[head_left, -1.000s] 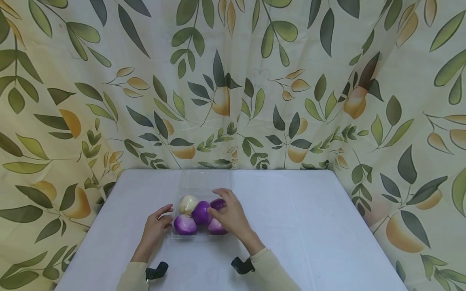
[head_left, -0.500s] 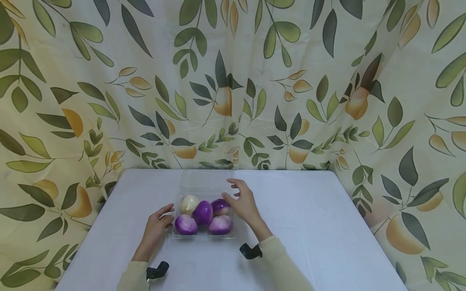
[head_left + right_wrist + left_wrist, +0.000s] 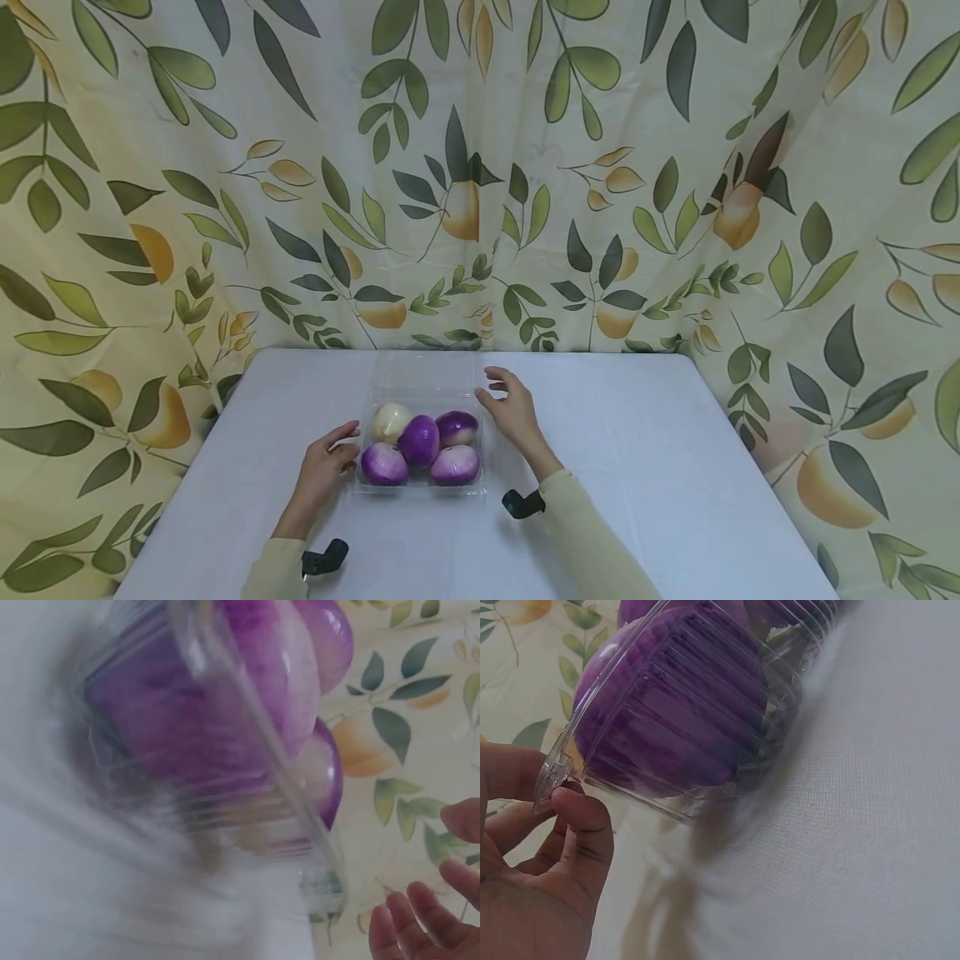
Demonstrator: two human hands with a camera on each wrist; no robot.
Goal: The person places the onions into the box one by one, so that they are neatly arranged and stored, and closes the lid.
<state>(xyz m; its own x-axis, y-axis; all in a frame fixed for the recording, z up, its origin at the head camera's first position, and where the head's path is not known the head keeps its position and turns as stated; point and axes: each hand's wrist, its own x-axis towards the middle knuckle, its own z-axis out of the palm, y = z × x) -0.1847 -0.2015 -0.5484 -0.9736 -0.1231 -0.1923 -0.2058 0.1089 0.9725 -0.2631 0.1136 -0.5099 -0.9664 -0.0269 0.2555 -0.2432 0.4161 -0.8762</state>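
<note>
A clear plastic container [image 3: 418, 488] sits on the table with several onions in it. One pale onion [image 3: 391, 422] lies at the back left. A deep purple onion [image 3: 418, 440] sits in the middle, with another purple onion [image 3: 457, 428] behind it to the right. Two lighter purple onions [image 3: 384, 463] fill the front corners. My left hand [image 3: 324, 467] is at the left side; thumb and fingers pinch the rim's corner tab [image 3: 553, 774] in the left wrist view. My right hand [image 3: 517, 417] hovers beside the back right corner, fingers loosely bent, holding nothing.
The container's clear lid [image 3: 427, 371] is swung open behind it, toward the table's far edge. A white cloth covers the table [image 3: 615, 433]. A leaf-patterned curtain [image 3: 525, 183] hangs right behind the table and along both sides.
My right hand has moved off the onions to the right and back, leaving the right-hand onions in full view. My left hand has stayed at the container's left edge.
</note>
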